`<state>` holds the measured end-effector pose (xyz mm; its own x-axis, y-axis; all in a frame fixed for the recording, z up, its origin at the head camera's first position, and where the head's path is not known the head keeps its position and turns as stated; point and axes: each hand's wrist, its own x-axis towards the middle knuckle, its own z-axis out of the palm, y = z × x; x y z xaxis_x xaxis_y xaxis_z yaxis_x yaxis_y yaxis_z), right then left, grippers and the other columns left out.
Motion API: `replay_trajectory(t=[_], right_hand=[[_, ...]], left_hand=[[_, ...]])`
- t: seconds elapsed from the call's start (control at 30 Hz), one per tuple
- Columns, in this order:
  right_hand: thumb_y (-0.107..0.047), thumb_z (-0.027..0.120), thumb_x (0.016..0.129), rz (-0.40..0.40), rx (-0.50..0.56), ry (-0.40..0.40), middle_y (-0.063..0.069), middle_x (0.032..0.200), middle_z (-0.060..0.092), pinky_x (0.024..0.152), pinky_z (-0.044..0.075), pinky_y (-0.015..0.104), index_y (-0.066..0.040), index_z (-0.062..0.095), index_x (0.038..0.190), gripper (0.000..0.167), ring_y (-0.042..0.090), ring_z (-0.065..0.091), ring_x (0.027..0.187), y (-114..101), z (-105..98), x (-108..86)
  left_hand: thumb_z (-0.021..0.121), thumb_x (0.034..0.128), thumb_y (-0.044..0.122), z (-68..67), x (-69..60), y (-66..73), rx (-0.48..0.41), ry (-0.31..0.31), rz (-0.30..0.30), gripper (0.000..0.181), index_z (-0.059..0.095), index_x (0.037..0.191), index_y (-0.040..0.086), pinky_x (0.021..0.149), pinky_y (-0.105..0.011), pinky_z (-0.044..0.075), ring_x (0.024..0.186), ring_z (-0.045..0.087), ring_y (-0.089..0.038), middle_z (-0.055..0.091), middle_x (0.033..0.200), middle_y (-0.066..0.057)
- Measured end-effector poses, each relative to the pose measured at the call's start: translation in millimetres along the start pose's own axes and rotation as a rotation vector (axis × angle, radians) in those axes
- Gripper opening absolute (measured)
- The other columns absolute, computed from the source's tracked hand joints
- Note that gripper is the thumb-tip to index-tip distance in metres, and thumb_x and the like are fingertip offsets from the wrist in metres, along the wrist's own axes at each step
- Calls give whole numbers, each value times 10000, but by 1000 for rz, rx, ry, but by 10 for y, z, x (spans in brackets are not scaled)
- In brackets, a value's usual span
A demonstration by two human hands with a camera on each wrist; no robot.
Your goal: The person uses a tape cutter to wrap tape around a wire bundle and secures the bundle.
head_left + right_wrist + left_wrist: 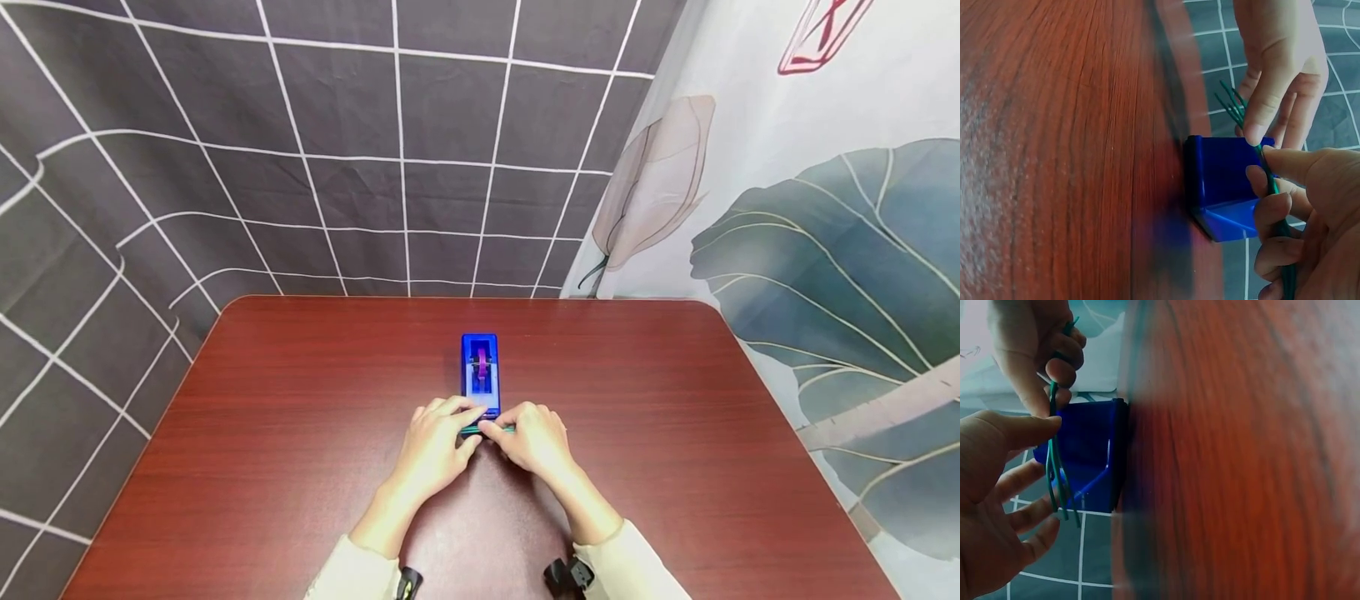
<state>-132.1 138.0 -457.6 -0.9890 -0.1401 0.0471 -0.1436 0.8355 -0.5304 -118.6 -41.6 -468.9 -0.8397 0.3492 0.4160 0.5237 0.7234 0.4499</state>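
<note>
A bundle of thin green strands (470, 430) spans the gap between both hands, just in front of a blue box-shaped thing (480, 402) with a purple wheel-like piece in its recess. My left hand (433, 446) pinches the bundle near its loose end, thumb on the near side. In the left wrist view the free strands (1064, 487) fan out below that thumb. My right hand (536, 437) grips the other part; the right wrist view shows its fingers curled round the thicker bundle (1288, 278). The hands partly hide the front of the blue box (1229, 172).
The box stands on a reddish-brown wooden table (315, 358). Behind it hangs a dark grey cloth (345, 100) with white grid lines. On the right is a pale curtain (750, 150) with leaf patterns. Black bands with small devices (408, 582) sit on the wrists.
</note>
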Motion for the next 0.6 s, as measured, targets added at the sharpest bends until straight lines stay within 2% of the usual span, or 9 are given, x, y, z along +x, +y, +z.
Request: replay_trajectory(t=[0.23, 0.4, 0.5, 0.6], right_hand=[[-399, 769, 881, -17, -28, 5, -152, 524, 585, 509, 419, 335, -297, 760, 615, 284, 114, 570, 568, -12, -28, 19], [-381, 762, 889, -18, -32, -24, -165, 429, 489, 486, 388, 322, -255, 711, 534, 380, 84, 488, 493, -30, -62, 22], [-373, 757, 893, -19, -32, -39, -181, 401, 459, 509, 401, 332, -262, 712, 536, 377, 69, 486, 496, -29, -74, 26], [-381, 758, 891, -19, -44, -68, -171, 453, 533, 536, 429, 357, -282, 735, 566, 341, 79, 522, 527, -11, -64, 25]], left_hand=[[861, 788, 172, 13, 0, -23, 10, -6, -6, 409, 762, 1184, 144, 788, -424, 459, 1022, 628, -222, 712, 1142, 12], [852, 801, 177, 13, -9, -31, 7, -30, -16, 420, 752, 1209, 158, 803, -435, 469, 1027, 627, -228, 707, 1160, 17], [848, 807, 174, 14, -18, -38, -5, -39, -22, 424, 748, 1219, 165, 815, -443, 476, 1033, 628, -230, 703, 1172, 21], [844, 813, 165, 16, -22, -48, -29, -39, -33, 423, 748, 1226, 176, 822, -447, 476, 1041, 627, -232, 700, 1177, 24]])
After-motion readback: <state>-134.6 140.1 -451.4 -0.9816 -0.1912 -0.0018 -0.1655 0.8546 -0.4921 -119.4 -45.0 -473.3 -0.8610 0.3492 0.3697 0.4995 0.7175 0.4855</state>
